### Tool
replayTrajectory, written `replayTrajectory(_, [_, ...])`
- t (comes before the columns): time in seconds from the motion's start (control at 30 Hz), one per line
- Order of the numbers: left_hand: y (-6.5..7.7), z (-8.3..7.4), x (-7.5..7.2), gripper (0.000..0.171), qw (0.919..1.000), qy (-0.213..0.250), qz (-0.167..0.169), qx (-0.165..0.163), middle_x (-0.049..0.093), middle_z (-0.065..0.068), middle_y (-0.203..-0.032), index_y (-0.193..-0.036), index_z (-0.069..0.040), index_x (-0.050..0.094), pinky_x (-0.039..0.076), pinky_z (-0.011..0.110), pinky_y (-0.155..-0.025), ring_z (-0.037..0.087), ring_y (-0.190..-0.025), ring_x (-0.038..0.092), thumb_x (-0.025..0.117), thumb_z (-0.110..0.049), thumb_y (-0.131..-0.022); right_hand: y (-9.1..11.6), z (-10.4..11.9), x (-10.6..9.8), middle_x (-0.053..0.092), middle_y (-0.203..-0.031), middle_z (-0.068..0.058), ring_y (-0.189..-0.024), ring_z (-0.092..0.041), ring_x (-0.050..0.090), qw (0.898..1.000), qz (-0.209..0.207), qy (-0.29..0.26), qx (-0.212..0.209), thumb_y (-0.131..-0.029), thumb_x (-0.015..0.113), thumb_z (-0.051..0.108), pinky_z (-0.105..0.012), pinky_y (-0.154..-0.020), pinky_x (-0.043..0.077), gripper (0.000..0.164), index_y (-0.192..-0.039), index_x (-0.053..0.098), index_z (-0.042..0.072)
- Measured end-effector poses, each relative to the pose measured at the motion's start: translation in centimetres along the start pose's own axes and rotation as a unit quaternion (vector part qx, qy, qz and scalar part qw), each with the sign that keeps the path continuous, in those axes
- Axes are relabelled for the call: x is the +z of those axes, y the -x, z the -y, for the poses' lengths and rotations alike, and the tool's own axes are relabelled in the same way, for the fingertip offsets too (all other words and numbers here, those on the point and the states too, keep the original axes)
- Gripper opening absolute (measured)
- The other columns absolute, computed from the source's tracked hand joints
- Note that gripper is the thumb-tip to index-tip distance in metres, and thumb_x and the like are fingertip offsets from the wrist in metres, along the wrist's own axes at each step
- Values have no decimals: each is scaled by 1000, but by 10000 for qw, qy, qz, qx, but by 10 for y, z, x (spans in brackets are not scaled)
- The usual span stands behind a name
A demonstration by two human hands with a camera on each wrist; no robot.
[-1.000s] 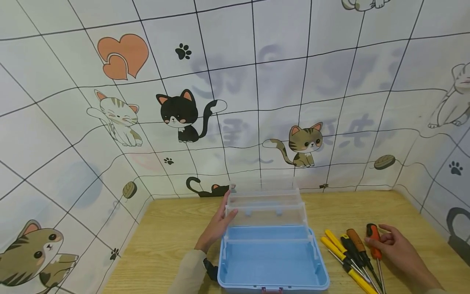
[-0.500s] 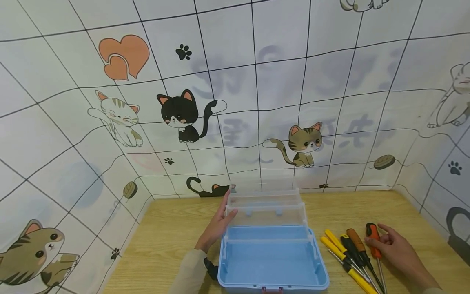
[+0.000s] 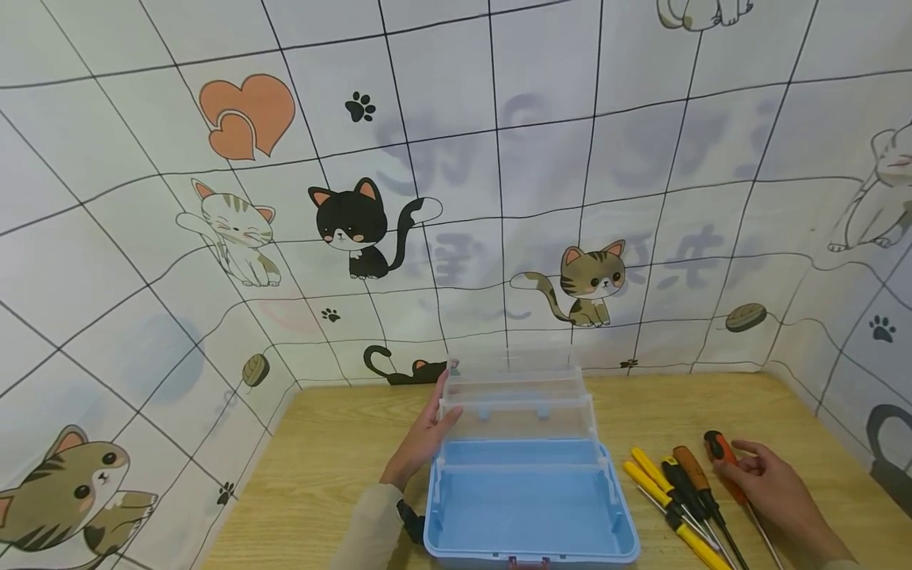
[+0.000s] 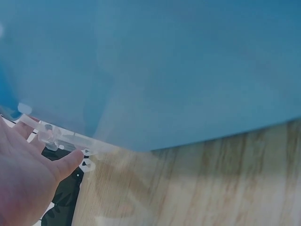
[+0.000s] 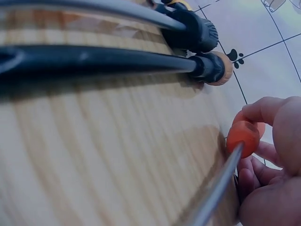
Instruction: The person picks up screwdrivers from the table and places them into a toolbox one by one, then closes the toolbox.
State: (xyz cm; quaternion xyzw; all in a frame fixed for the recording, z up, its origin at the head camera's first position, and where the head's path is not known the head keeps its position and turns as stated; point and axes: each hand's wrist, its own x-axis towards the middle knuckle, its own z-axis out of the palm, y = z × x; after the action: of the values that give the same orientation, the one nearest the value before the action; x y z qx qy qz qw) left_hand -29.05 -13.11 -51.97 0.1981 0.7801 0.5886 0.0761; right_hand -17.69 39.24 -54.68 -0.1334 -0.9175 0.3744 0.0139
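Observation:
A light-blue toolbox (image 3: 530, 511) stands on the wooden table with its clear lid (image 3: 516, 423) raised and leaning back. My left hand (image 3: 420, 443) grips the lid's left edge, thumb in front and fingers behind. In the left wrist view the box's blue wall (image 4: 155, 70) fills most of the frame. My right hand (image 3: 773, 487) pinches the orange-and-black handle of a screwdriver (image 3: 720, 450) between thumb and fingers. Its metal shaft (image 5: 218, 188) points back toward me, low over the table. The box's inside shows a bare blue floor.
Several more screwdrivers lie between the box and my right hand: one brown-handled (image 3: 689, 467), one black-handled (image 3: 680, 479) and yellow ones (image 3: 650, 483). A cat-patterned sheet (image 3: 499, 198) rises behind the table (image 3: 342, 443) and along both sides.
The orange-and-black screwdriver has turned in my right hand: its tip has swung right, away from the other screwdrivers, and its handle end slightly left. My left hand stays on the lid.

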Motion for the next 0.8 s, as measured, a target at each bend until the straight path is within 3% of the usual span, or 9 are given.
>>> replayTrajectory(0.27, [1,-1,2,71,9999,99,-10,-83,-1,-7,-167,-157,-47,3,22,71,-111,36,-152,3,50,-40,-104,-1,2,-3,56,-116,-42,-90,-37,65,9996,263,-83,62,-103,43,49,-37,-67,53,75,-141,32,-15])
replayTrajectory(0.43, [0,0,1,71,9999,52,-16,-131,-4,-11,-166,-157,-47,3,16,72,-112,33,-152,0,49,-43,-103,-1,4,-4,59,-109,-39,-87,-34,62,9998,145,63,153,-104,41,48,-35,-65,50,73,-140,33,-15])
replayTrajectory(0.57, [-1,1,-1,73,9997,143,84,-191,-7,-9,-166,-158,-43,0,9,70,-114,31,-153,-5,49,-40,-104,-1,4,-7,59,-108,-36,-87,-32,60,9995,283,94,136,-104,38,49,-30,-63,44,74,-142,31,-15])
replayTrajectory(0.8, [11,-29,-1,70,9994,264,181,-153,-7,-5,-167,-156,-49,3,5,67,-116,30,-152,-7,50,-35,-104,-1,10,-13,53,-120,-42,-103,-48,56,9984,504,55,234,-104,35,52,-42,-73,50,79,-145,26,-14])
